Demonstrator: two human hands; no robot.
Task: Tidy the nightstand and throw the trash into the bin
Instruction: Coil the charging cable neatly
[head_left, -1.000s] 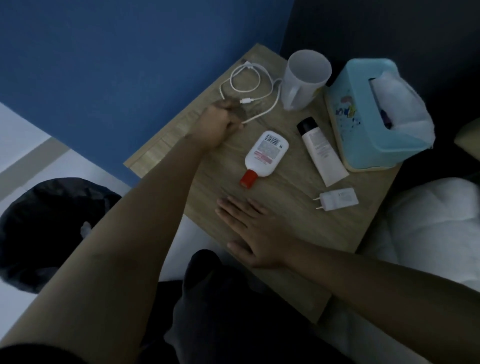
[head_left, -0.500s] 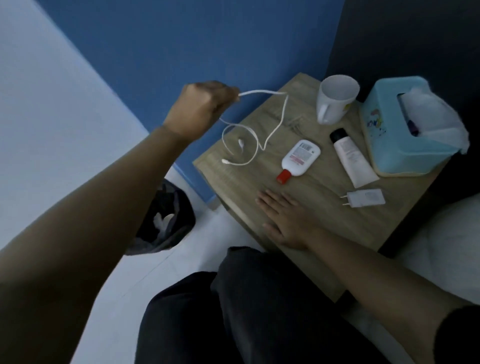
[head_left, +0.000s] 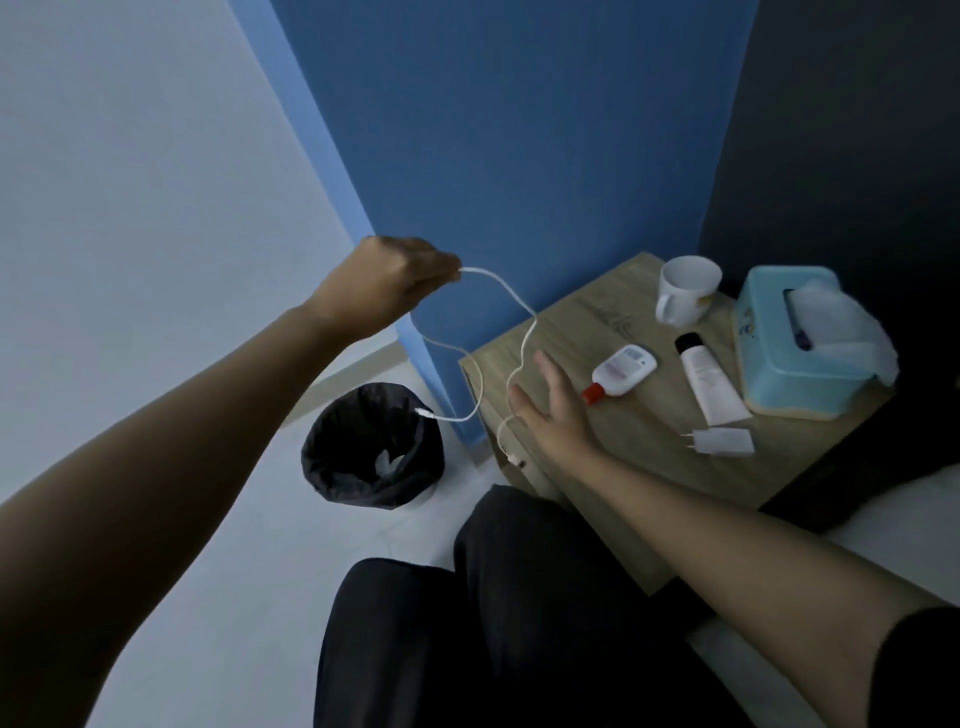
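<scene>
Head view, frame centre: left hand (head_left: 387, 283) pinches cable (head_left: 524, 340), right hand (head_left: 553, 410) open alongside. Dangling plug, seemingly over bin (head_left: 371, 447), may snag desk (head_left: 644, 467) edge.

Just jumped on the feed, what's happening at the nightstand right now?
A person is tidying it. Their left hand is closed on a white charging cable, held up in the air so both ends dangle beside the nightstand, one plug hanging in line with the black-lined bin on the floor. Their right hand is open, reaching toward the hanging cable. On top are a mug, a red-capped bottle, a tube, a plug adapter and a tissue box.
</scene>
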